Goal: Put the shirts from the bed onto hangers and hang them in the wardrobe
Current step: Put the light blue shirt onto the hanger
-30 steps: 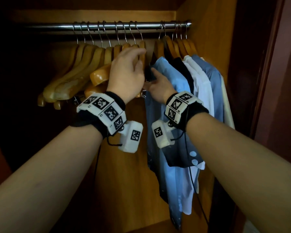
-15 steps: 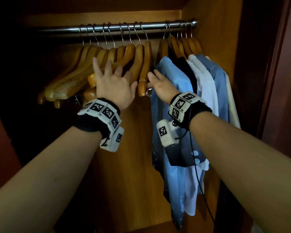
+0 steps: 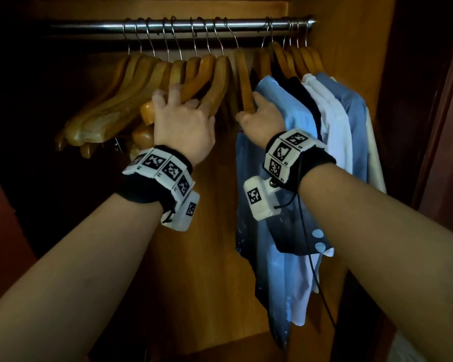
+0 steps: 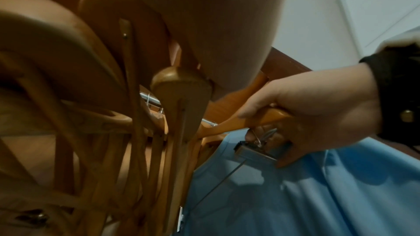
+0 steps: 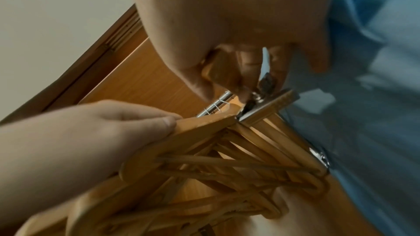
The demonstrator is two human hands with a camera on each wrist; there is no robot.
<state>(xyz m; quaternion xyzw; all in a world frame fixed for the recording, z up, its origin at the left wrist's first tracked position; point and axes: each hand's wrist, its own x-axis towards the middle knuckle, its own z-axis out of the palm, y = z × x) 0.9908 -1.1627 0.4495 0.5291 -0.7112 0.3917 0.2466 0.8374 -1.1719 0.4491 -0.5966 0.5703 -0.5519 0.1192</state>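
Wooden, stiff and light, the empty hanger [image 3: 244, 82] hung on the rail [image 3: 178, 25] beside the blue shirt [image 3: 275, 105]; the right hand [image 3: 263, 118] clasped its lower end, while the left hand [image 3: 183, 118] gripped the neighbouring hangers [image 3: 131, 95].

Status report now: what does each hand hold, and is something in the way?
Right hand grips one empty wooden hanger, still hooked on rail. Left hand holds back bunch of empty hangers. Blue shirt close against right hand.
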